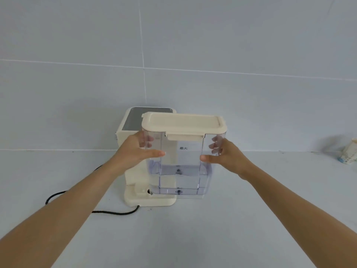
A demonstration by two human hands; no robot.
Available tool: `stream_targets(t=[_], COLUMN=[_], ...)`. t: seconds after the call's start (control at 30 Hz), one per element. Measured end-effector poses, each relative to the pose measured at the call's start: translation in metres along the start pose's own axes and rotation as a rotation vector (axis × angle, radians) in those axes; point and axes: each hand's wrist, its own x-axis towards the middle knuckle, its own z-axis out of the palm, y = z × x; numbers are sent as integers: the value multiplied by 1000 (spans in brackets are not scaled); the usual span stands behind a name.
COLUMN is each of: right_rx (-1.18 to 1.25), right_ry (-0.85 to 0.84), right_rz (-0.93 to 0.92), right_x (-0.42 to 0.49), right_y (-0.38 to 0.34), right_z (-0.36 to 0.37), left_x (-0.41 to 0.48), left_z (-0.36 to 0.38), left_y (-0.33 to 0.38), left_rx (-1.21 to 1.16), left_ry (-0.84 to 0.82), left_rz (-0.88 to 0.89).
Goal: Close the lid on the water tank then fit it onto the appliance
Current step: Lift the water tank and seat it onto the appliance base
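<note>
A clear plastic water tank [181,165] with a cream lid [183,122] lying flat on its top is held upright in front of me. My left hand [135,149] grips its left side, thumb on the front face. My right hand [226,153] grips the right side the same way. Behind and left of the tank stands the cream appliance [131,124] with a grey top panel. The tank's bottom sits at the appliance's base plate [135,200], offset to the right; I cannot tell whether it touches.
A black power cord [108,211] runs from the appliance base to the left across the pale counter. A crumpled paper cup [349,151] lies at the far right by the wall. A tiled wall rises behind the appliance.
</note>
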Motion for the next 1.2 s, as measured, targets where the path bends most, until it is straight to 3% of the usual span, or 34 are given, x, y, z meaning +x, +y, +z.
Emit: stream_targets(t=[0.37,1.2], right_rx=[-148,-102], right_ry=[-99,-106], right_rz=[-103,-42], right_x=[46,82], right_y=[-62,-46], right_z=[37,69], left_x=[-8,30], left_z=[-73,-89], left_y=[15,-11], left_rx=[27,67], left_ry=[47,-36], left_rz=[-78,-200])
